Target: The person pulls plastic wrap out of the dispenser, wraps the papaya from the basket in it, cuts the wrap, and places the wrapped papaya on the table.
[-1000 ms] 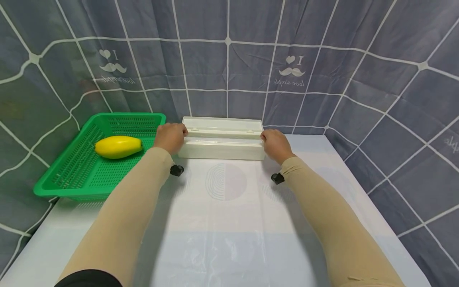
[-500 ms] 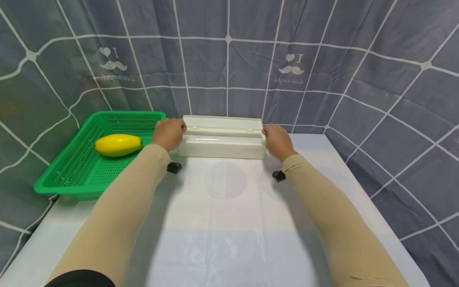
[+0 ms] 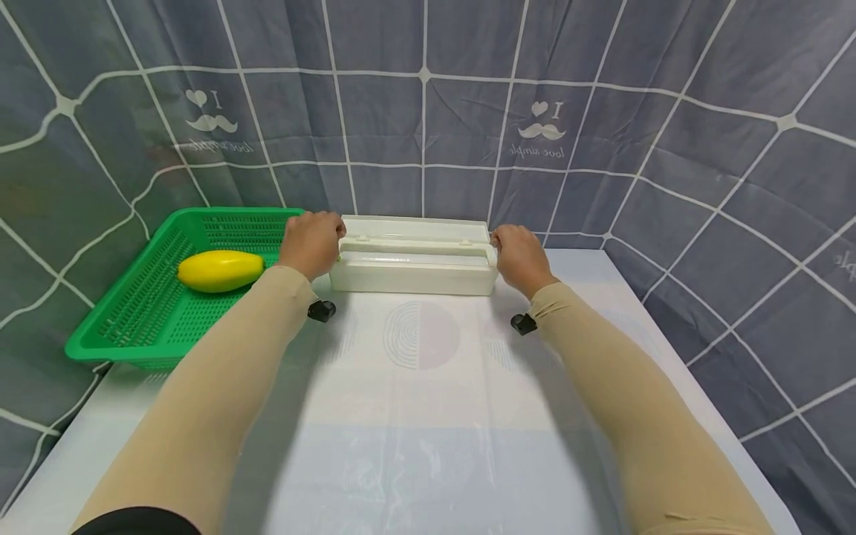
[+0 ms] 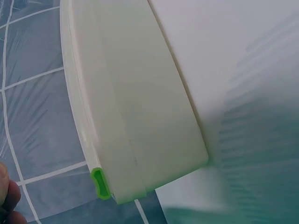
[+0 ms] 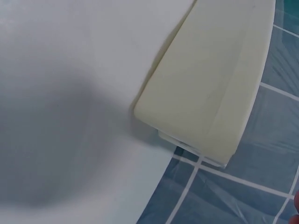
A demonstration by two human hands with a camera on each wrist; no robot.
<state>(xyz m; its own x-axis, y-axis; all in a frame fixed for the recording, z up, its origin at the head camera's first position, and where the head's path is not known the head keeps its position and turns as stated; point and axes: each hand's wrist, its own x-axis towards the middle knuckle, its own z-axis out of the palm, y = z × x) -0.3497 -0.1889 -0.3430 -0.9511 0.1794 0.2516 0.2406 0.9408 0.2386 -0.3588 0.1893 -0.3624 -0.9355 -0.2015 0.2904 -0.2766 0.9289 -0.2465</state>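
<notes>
A long cream plastic-wrap dispenser [image 3: 414, 280] stands at the table's back, its lid [image 3: 416, 229] raised and a pale roll [image 3: 414, 258] lying in the slot. The left wrist view shows a green tab [image 4: 100, 184] at one end. My left hand [image 3: 311, 244] and right hand [image 3: 521, 258] are at its two ends, fingers bent and thumbs against them. They seem to pinch clear plastic wrap [image 4: 30, 105], faint and visible mainly as fine streaks in the wrist views. Only a few fingertips [image 4: 7, 193] show at the left wrist view's edge; the grip itself is mostly hidden.
On the left sits a green perforated basket [image 3: 143, 353] with a yellow, papaya-like fruit [image 3: 221, 271] in it, close beside my left forearm. A grey gridded curtain [image 3: 461, 126] rises behind and along both sides. The white table cover [image 3: 428, 416] spreads out in front.
Both hands have risen a little and drifted slightly outward at the dispenser's ends. The roll slot now shows more plainly. The basket and fruit stay where they were.
</notes>
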